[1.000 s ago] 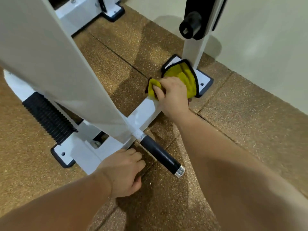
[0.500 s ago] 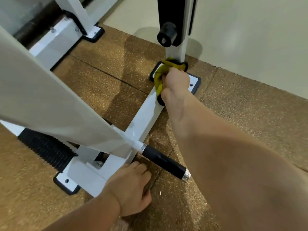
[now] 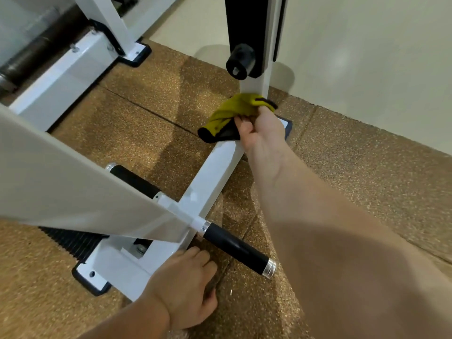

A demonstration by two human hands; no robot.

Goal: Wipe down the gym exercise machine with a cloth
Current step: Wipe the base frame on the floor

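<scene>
Right hand clenched round the yellow cloth at twelve o'clock, right at the foot of the white upright. Left hand down at six, grasping nothing, fingers bent on the floor beside the base beam.

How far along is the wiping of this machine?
Done: hard to tell; the base bar looks clean. In hand: the right hand grips the yellow cloth at the foot of the upright post. Left, probably: the black handle and ribbed pad. The left hand rests on the floor.
</scene>
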